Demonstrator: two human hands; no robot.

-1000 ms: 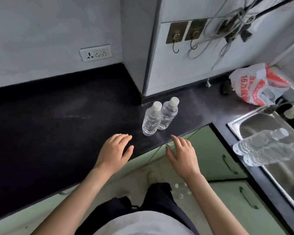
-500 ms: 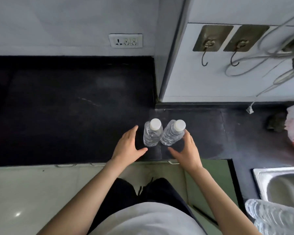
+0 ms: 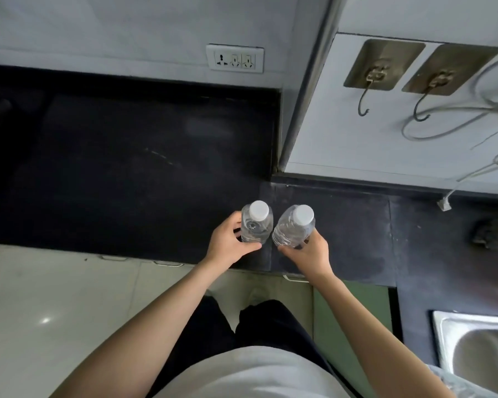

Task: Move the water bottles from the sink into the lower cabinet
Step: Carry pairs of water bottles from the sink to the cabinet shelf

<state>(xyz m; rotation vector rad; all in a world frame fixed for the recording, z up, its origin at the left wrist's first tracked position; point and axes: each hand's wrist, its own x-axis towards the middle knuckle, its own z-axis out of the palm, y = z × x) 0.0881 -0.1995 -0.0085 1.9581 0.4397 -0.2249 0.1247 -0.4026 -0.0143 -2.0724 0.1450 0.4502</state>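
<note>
Two clear water bottles with white caps stand side by side on the black counter (image 3: 127,182) near its front edge. My left hand (image 3: 227,245) grips the left bottle (image 3: 256,225) around its lower body. Round the base of the right bottle (image 3: 293,228) my right hand (image 3: 308,254) is curled; that bottle leans slightly right. The steel sink (image 3: 477,340) shows at the lower right, with part of another clear bottle (image 3: 454,383) at its near edge. A green lower cabinet door (image 3: 354,311) lies below the counter to the right of my legs.
A white wall panel (image 3: 385,133) with two hooks and hanging cables rises behind the bottles. A socket plate (image 3: 235,58) sits on the back wall. A dark object (image 3: 492,231) lies on the counter at far right. Pale floor tiles (image 3: 55,311) spread at lower left.
Both hands have moved forward from the counter edge and closed around the two standing bottles. The view has swung left and down, leaving most of the sink out of frame.
</note>
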